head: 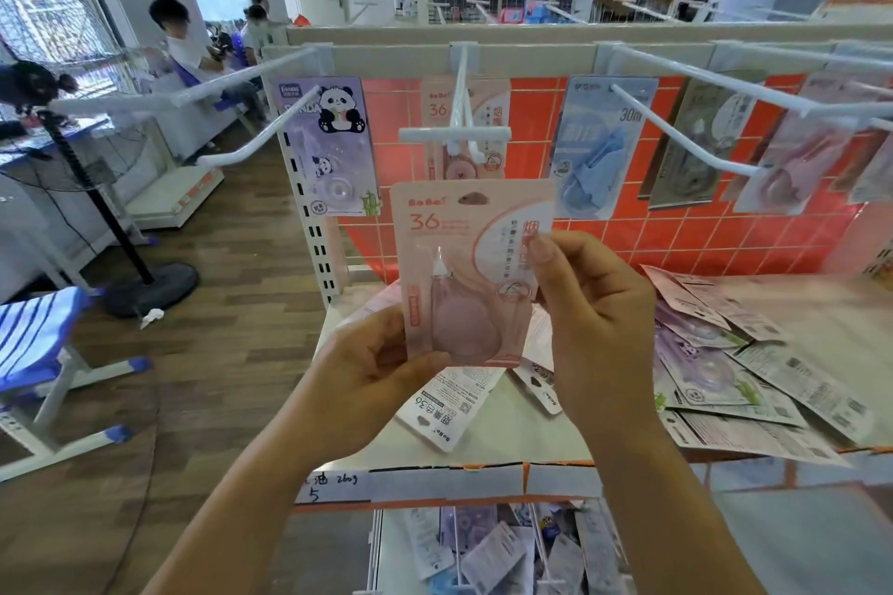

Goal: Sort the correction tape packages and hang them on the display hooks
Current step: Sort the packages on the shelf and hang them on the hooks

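Pink pack pinched upright between both grips, over the left end of the shelf and just below the tip of the middle hook. Left grip: thumb curled over the lower left corner, fingers behind the card. Right grip: thumb and fingers clamped on the right edge, about mid-height. Neither spread, both closed on the same pack.

Step in hand, by the look of it: threading the hang hole onto the hook already carrying a matching 36 pack. To do it well:

- Lift the pack to bring the hole level with the hook's tip.
- Hold the card square to the hook, then push back along it.
- Mind the white label bar across the hook's front, likely to snag the top edge on too high an approach.
- Keep both pinches low and to the sides, clear of the hole.
- Release only after feeling the hook take the weight.

Still to sort: a loose pile spread mostly face down over the shelf's right half, apart from both grips, plus a few pink packs lying under the hands near the front edge.
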### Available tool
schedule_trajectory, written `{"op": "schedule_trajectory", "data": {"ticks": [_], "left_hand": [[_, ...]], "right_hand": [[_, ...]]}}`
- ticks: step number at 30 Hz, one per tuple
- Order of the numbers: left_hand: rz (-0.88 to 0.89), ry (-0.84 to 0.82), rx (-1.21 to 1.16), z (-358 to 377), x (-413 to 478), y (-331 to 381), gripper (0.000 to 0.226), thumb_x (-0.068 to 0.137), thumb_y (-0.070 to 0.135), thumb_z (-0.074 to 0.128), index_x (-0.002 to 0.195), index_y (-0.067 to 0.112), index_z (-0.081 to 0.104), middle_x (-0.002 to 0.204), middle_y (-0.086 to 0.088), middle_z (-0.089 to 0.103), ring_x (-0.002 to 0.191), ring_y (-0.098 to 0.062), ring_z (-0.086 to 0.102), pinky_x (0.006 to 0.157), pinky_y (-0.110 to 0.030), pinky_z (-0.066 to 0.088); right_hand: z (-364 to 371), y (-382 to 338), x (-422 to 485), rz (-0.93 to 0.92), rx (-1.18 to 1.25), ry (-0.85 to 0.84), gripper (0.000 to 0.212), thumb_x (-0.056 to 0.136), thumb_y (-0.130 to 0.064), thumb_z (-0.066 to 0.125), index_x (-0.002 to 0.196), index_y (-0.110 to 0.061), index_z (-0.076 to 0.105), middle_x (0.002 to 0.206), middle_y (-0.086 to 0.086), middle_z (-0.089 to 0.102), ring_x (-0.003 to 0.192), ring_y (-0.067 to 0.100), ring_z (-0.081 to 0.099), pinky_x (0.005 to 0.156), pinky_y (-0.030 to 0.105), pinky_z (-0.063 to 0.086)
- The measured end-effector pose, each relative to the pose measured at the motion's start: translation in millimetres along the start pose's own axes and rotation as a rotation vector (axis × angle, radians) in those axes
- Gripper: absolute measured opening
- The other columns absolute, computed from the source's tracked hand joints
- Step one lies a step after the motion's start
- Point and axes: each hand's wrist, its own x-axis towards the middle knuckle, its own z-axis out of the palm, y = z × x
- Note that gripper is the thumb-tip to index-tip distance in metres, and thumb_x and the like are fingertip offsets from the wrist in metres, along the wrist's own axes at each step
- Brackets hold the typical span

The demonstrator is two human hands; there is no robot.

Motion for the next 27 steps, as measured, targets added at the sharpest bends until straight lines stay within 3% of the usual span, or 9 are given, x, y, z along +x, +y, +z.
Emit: {"op": "schedule_trajectory", "data": {"ticks": [4, 12, 18, 23, 25, 27], "left_hand": [[0.064, -0.027, -0.017, -1, 0, 13, 0.027, 0.083, 0.009, 0.065, 0.11, 0.015, 0.064, 0.11, 0.001, 0.071, 0.1, -0.015, 0.069, 0.084, -0.021, 0.053], [0.131, -0.025, 0.034, 0, 3, 23, 0.038, 0.082, 0.01, 0.062, 0.101, 0.043, 0.069, 0.101, 0.012, 0.072, 0.094, -0.006, 0.069, 0.077, -0.014, 0.052], [0.111, -0.003, 0.025, 2, 5, 20, 0.026, 0.081, 0.008, 0.062, 0.103, 0.022, 0.063, 0.097, 0.013, 0.073, 0.089, -0.005, 0.069, 0.075, -0.015, 0.053], [0.046, 0.045, 0.02, 1, 10, 17, 0.026, 0.078, 0.017, 0.066, 0.103, 0.018, 0.064, 0.1, -0.002, 0.073, 0.087, -0.017, 0.071, 0.073, -0.023, 0.056], [-0.014, 0.06, 0.012, 2, 15, 15, 0.028, 0.08, 0.022, 0.072, 0.106, 0.017, 0.062, 0.099, -0.003, 0.074, 0.089, -0.021, 0.071, 0.074, -0.027, 0.057], [-0.06, 0.086, -0.021, 3, 23, 13, 0.027, 0.08, 0.02, 0.067, 0.106, 0.017, 0.06, 0.097, 0.0, 0.075, 0.089, -0.018, 0.071, 0.072, -0.025, 0.057]], "right_hand": [[3, -6, 5, -0.028, 0.023, 0.01, 0.013, 0.085, -0.029, 0.061, 0.08, -0.032, 0.073, 0.073, -0.012, 0.067, 0.072, 0.008, 0.061, 0.066, 0.024, 0.053], [6, -8, 10, -0.007, 0.031, 0.035, 0.017, 0.087, -0.022, 0.059, 0.08, -0.029, 0.073, 0.075, -0.008, 0.069, 0.075, 0.013, 0.064, 0.07, 0.033, 0.055], [4, -9, 12, -0.017, 0.054, 0.048, 0.019, 0.087, -0.021, 0.059, 0.077, -0.029, 0.073, 0.074, -0.008, 0.069, 0.074, 0.013, 0.064, 0.068, 0.031, 0.055], [6, -7, 18, -0.015, 0.015, 0.056, 0.012, 0.089, -0.022, 0.06, 0.08, -0.023, 0.068, 0.07, -0.011, 0.067, 0.069, 0.01, 0.061, 0.06, 0.025, 0.051], [8, 0, 23, 0.024, 0.004, 0.063, 0.01, 0.09, -0.018, 0.059, 0.085, -0.021, 0.067, 0.073, -0.012, 0.069, 0.072, 0.006, 0.064, 0.064, 0.022, 0.052], [9, 13, 30, 0.051, -0.067, 0.072, 0.009, 0.091, -0.015, 0.06, 0.089, -0.021, 0.067, 0.079, -0.009, 0.07, 0.077, 0.007, 0.066, 0.07, 0.027, 0.056]]}}
